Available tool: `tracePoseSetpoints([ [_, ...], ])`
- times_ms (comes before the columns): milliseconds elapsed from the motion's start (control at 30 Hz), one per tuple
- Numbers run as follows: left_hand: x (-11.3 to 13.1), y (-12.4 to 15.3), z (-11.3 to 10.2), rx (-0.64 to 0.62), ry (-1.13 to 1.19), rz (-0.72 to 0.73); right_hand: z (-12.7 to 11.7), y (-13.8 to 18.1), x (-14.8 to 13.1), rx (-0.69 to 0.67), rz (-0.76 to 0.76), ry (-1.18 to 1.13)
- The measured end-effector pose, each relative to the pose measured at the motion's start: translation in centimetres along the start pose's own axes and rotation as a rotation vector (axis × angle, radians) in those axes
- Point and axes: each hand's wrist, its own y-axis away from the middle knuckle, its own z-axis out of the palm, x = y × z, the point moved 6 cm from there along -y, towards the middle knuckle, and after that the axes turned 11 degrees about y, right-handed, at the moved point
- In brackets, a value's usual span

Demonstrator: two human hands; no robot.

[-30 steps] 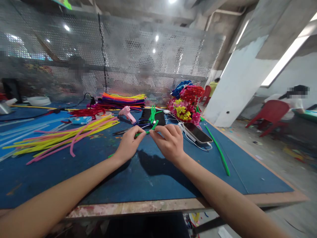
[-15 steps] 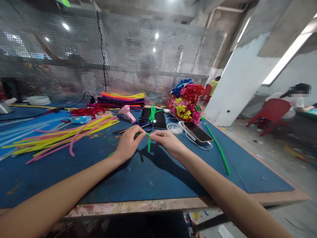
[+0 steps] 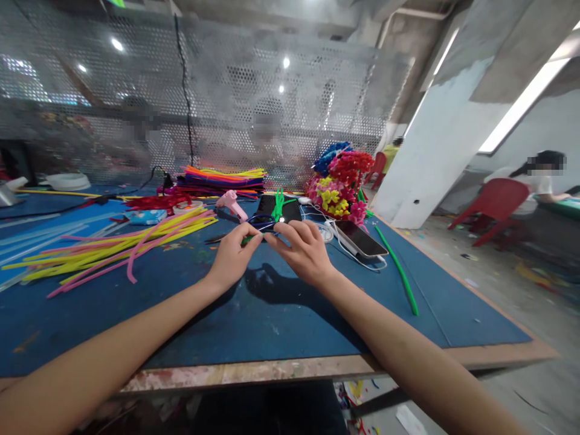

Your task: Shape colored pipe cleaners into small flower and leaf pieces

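Note:
Just above the blue mat, my left hand (image 3: 231, 257) pinches a short green pipe cleaner (image 3: 247, 240) between thumb and fingers. My right hand (image 3: 306, 254) meets it there, thumb and index fingertip closed on the end of the same piece, the other fingers raised and bent. Most of that piece is hidden by the fingers. Behind my hands lie scissors (image 3: 212, 240), partly covered, and a bundle of bent green pipe cleaners (image 3: 278, 208) on a black object (image 3: 292, 211). A straight green pipe cleaner (image 3: 399, 272) lies to the right.
Yellow and pink pipe cleaners (image 3: 122, 248) spread at left. A pink glue gun (image 3: 232, 205), stacked coloured pipe cleaners (image 3: 222, 181) and pipe-cleaner flowers (image 3: 344, 181) stand behind. A phone (image 3: 360, 238) with a white cable lies at right. A person sits on a red chair (image 3: 492, 202) beyond.
The green end that hung down between my hands no longer shows. My right hand has turned, its fingers lifting and fanning out, and covers the small white dish more.

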Motion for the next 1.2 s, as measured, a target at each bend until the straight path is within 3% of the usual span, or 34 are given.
tracePoseSetpoints([
  [267, 0.3, 0.0, -0.4, 0.029, 0.02, -0.001, 0.2, 0.2, 0.7, 0.082, 0.182, -0.048],
  [533, 0.7, 0.0, -0.4, 0.023, -0.043, 0.068, 0.8, 0.1, 2.3, 0.014, 0.564, -0.547],
  [667, 1.3, 0.4, -0.2, -0.024, -0.165, 0.195, 2.0, 0.3, 3.2, -0.112, 0.722, -0.811],
  [800, 2.0, 1.1, 0.2, -0.132, -0.34, 0.395, 3.8, 1.2, 3.0, -0.346, 0.832, -1.176],
  [900, 2.3, 1.6, 0.6, -0.211, -0.463, 0.506, 4.8, 1.8, 2.4, -0.529, 0.851, -1.321],
  [1000, 2.3, 1.5, 0.7, -0.232, -0.512, 0.475, 4.6, 1.6, 2.2, -0.544, 0.761, -1.237],
  [1200, 1.2, 0.3, -0.2, -0.116, -0.387, 0.17, 1.9, 0.2, 2.4, -0.285, 0.474, -0.479],
])
